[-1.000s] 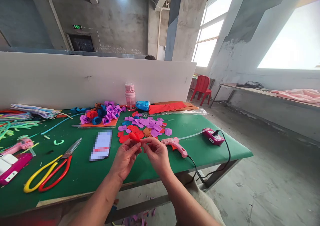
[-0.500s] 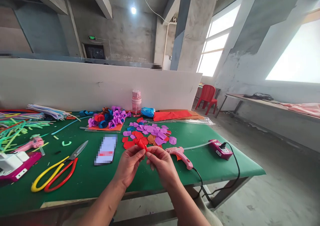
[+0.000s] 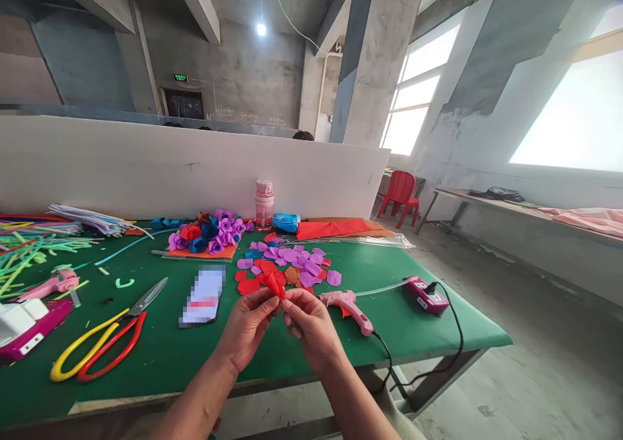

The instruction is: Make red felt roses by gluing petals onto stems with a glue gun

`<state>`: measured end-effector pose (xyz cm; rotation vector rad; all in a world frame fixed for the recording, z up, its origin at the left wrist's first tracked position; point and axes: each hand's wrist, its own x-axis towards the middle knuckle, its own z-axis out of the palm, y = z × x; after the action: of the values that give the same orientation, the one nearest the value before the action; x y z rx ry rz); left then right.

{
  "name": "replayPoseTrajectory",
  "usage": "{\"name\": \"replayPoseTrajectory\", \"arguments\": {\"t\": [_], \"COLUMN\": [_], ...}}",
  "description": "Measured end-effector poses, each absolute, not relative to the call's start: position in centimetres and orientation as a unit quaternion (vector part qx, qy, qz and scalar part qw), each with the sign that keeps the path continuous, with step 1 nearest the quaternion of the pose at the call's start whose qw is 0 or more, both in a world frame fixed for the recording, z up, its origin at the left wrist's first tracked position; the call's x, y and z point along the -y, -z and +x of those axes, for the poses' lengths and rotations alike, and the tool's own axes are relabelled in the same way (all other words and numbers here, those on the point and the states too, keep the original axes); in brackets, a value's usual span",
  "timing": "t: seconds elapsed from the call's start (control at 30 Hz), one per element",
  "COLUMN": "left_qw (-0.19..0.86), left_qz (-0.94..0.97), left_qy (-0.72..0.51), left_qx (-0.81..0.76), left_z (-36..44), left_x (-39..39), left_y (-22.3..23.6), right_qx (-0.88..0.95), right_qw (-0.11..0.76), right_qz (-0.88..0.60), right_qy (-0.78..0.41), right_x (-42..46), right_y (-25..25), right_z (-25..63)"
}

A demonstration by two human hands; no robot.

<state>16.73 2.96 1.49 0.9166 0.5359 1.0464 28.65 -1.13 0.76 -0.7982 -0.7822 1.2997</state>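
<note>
Between my two hands is a red paper flower (image 3: 275,284), its petals gathered and pointing up and away from me. My left hand (image 3: 250,326) pinches its base from the left, thumb against fingers. My right hand (image 3: 309,323) pinches the same base from the right, fingertips almost meeting those of the left. Just beyond lie loose purple petals (image 3: 292,256) and red petals (image 3: 248,287) on the green tabletop (image 3: 379,265). A pink glue gun (image 3: 351,309) with a clear glue stick rests right of my right hand.
Scissors (image 3: 109,333) and a phone (image 3: 203,297) lie to the left. Finished paper flowers (image 3: 214,229), a pink bottle (image 3: 264,203) and a blue packet (image 3: 286,222) stand along the back. A power strip (image 3: 426,295) with a black cable sits right; another glue gun (image 3: 51,284) lies far left.
The view has shifted slightly. Both hands keep their pinch on the red paper flower, which now shows a little more upright and fanned out.
</note>
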Motion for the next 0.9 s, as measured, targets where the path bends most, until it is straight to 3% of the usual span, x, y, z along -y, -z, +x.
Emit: {"name": "replayPoseTrajectory", "arguments": {"t": [0.47, 0.7, 0.9], "left_qw": [0.745, 0.74, 0.743], "left_qz": [0.453, 0.428, 0.446], "left_qy": [-0.446, -0.481, -0.456], "left_qx": [-0.202, -0.193, -0.202], "left_z": [16.52, 16.62, 16.31], "left_x": [-3.25, -3.19, -3.24], "left_y": [-0.96, -1.24, -1.15], "right_qx": [0.249, 0.35, 0.315], "right_qw": [0.585, 0.621, 0.592], "right_qz": [-0.252, -0.309, -0.293], "right_qy": [-0.73, -0.63, -0.681], "right_x": [1.32, 1.15, 1.07], "right_y": [-0.73, -0.67, -0.27], "right_z": [29.07, 28.52, 28.66]}}
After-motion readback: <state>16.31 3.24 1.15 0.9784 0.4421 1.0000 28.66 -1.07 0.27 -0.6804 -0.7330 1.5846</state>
